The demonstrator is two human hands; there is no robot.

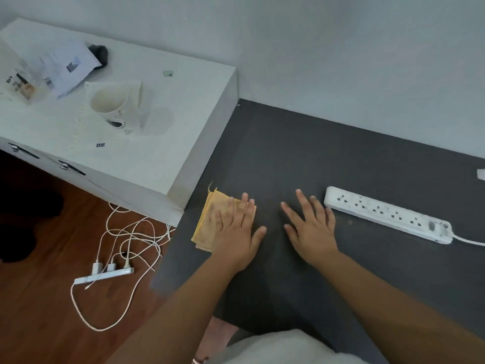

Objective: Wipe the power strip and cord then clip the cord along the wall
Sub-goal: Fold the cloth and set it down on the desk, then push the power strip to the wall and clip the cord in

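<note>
**Hands poised before power strip cleaning**

On the dark bench (288, 153) at centre frame, a white power strip (388, 215) lies at right, its cord (469, 240) trailing off the edge. The left hand (236, 232) rests flat, fingers spread, on a soft yellow cloth (207, 219); the right hand (311, 227) lies spread beside the strip. The strip looks rigid and light, best gripped along its long sides.

Matt dark grey table (301, 153) under it all, a soft yellow woven cloth (207, 222) frayed at its corner, the white plastic power strip (388, 215) smooth but smudged with grime, a glossy white ceramic mug (115, 106), reddish wood floor (39, 298) with a slight sheen.
</note>
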